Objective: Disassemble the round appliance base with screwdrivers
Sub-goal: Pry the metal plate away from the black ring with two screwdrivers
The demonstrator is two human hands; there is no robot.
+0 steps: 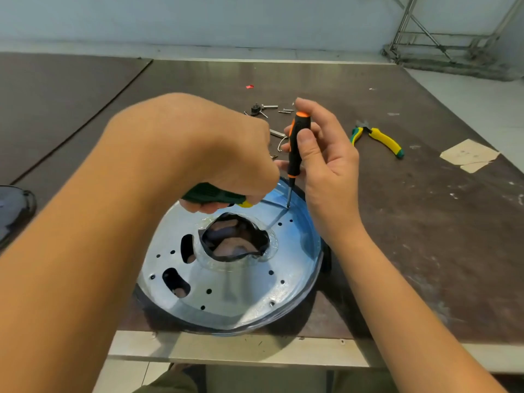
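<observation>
A round appliance base [235, 290] of shiny metal lies flat near the table's front edge, with a torn central hole, slots and several small screw holes. My right hand [320, 165] holds a black and orange screwdriver [295, 146] nearly upright, its tip down on the plate's far right part. My left hand [226, 163] grips a green and yellow screwdriver [215, 196] lying low across the plate's far side, its shaft reaching toward the same spot.
Loose screws and small metal parts [263, 109] lie behind the hands. Yellow and green pliers [380, 140] rest at the right, with a scrap of paper [467, 156] farther right. A dark glossy object [14, 211] sits at the left edge. The brown table [411, 222] ends just before me.
</observation>
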